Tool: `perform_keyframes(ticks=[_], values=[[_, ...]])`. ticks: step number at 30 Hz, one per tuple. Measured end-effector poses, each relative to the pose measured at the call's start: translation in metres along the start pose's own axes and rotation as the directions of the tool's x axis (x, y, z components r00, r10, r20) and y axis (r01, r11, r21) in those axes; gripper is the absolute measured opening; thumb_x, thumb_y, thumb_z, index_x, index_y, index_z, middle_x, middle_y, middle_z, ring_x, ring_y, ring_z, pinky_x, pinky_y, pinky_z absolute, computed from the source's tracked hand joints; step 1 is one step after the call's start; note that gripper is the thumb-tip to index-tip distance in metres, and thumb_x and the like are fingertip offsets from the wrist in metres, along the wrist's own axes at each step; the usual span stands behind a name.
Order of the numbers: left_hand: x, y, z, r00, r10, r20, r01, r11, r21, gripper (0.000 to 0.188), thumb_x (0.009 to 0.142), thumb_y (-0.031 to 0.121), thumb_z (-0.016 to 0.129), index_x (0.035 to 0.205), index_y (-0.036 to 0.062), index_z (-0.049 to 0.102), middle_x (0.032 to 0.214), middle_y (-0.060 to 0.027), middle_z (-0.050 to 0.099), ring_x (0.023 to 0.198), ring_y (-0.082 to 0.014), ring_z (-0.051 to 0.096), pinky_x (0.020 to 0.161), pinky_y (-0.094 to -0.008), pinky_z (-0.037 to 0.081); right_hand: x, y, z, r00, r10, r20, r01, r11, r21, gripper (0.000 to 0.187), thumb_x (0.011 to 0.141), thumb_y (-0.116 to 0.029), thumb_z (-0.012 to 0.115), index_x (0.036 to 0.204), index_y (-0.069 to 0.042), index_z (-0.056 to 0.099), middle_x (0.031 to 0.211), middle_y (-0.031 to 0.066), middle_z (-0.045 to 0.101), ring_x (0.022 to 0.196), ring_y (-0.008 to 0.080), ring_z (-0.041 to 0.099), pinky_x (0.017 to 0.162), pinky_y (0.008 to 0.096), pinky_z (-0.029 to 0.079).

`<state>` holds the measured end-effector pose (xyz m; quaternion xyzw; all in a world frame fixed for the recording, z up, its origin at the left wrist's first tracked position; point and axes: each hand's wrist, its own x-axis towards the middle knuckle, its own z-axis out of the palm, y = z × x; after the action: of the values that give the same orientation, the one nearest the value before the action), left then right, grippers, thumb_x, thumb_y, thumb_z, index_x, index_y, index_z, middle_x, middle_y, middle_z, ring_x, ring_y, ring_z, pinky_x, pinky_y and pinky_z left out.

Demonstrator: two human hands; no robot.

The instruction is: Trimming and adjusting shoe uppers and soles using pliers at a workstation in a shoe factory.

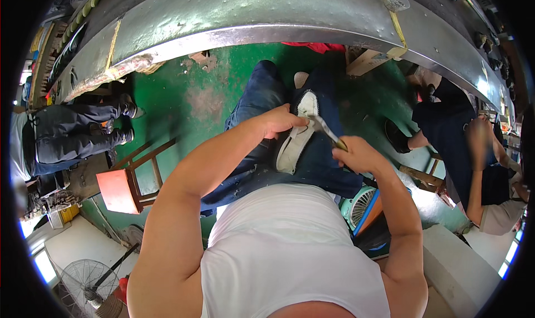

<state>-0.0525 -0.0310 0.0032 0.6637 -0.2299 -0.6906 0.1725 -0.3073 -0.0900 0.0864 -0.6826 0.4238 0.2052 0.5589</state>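
Observation:
A shoe (292, 151) lies sole side up along my lap, its pale, unfinished underside showing and dark upper folded around the edge. My left hand (283, 121) closes on the shoe's left side near the middle, with the thumb reaching across the underside. Whether a small piece sits under that thumb cannot be seen. In my right hand (358, 153) is a hammer (327, 131) with a metal head and yellowish grip. Its head is over the shoe's underside, just right of my left thumb; contact with the shoe cannot be made out.
A long metal-topped bench (256, 11) runs ahead of me, with a clear plastic cup (395, 0) on it. An orange-topped stool (118, 191) stands left, a green fan (359, 205) close by my right side. People (78, 134) are at both sides. A pedestal fan (89, 287) stands behind left.

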Motion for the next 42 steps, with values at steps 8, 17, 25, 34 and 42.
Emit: perform_keyframes(ticks=[8, 17, 25, 34, 42], values=[[0.008, 0.0, -0.001, 0.993, -0.022, 0.116, 0.024, 1.0, -0.018, 0.064, 0.083, 0.04, 0.077, 0.134, 0.0153, 0.046, 0.113, -0.0019, 0.062, 0.092, -0.0148, 0.054, 0.066, -0.0339, 0.036, -0.003, -0.011, 0.033, 0.944, -0.325, -0.048, 0.252, 0.809, -0.532, 0.036, 0.091, -0.02, 0.062, 0.116, 0.006, 0.061, 0.095, 0.0236, 0.069, 0.088, 0.0418, 0.068, 0.079, 0.0464, 0.054], [0.006, -0.002, -0.015, 0.984, 0.038, 0.176, -0.014, 0.991, -0.135, 0.05, 0.089, 0.035, 0.073, 0.13, 0.0148, 0.052, 0.113, -0.0031, 0.065, 0.099, -0.0181, 0.062, 0.075, -0.0386, 0.048, 0.024, 0.015, 0.063, 0.876, -0.393, -0.279, 0.269, 0.878, -0.395, 0.022, 0.093, -0.024, 0.063, 0.099, -0.003, 0.062, 0.09, 0.0176, 0.069, 0.083, 0.0391, 0.067, 0.073, 0.0484, 0.053], [0.004, -0.004, -0.01, 0.976, 0.041, 0.212, -0.014, 0.992, -0.127, 0.057, 0.088, 0.037, 0.074, 0.134, 0.0148, 0.05, 0.12, -0.0061, 0.063, 0.107, -0.0213, 0.061, 0.082, -0.0427, 0.049, -0.002, 0.002, 0.038, 0.934, -0.344, -0.1, 0.292, 0.892, -0.344, 0.023, 0.092, -0.018, 0.062, 0.105, 0.001, 0.062, 0.095, 0.0244, 0.068, 0.091, 0.0437, 0.065, 0.082, 0.05, 0.051], [-0.002, 0.003, 0.005, 0.998, 0.03, 0.051, -0.032, 0.999, 0.036, 0.073, 0.085, 0.039, 0.077, 0.14, 0.0084, 0.041, 0.13, -0.011, 0.058, 0.122, -0.0262, 0.054, 0.097, -0.0552, 0.044, -0.008, -0.05, 0.017, 0.994, -0.037, 0.104, 0.083, 0.87, -0.486, 0.034, 0.091, -0.017, 0.061, 0.114, 0.008, 0.06, 0.102, 0.0282, 0.067, 0.1, 0.0439, 0.065, 0.088, 0.049, 0.051], [0.015, -0.017, -0.01, 0.988, 0.097, 0.123, -0.089, 0.994, -0.068, 0.068, 0.088, 0.034, 0.076, 0.138, 0.004, 0.041, 0.121, -0.0113, 0.061, 0.107, -0.0241, 0.062, 0.079, -0.0443, 0.053, 0.022, -0.006, 0.039, 0.902, -0.424, -0.079, 0.306, 0.76, -0.574, 0.02, 0.091, -0.021, 0.064, 0.096, -0.002, 0.066, 0.09, 0.0187, 0.069, 0.082, 0.0375, 0.068, 0.073, 0.0456, 0.055]])
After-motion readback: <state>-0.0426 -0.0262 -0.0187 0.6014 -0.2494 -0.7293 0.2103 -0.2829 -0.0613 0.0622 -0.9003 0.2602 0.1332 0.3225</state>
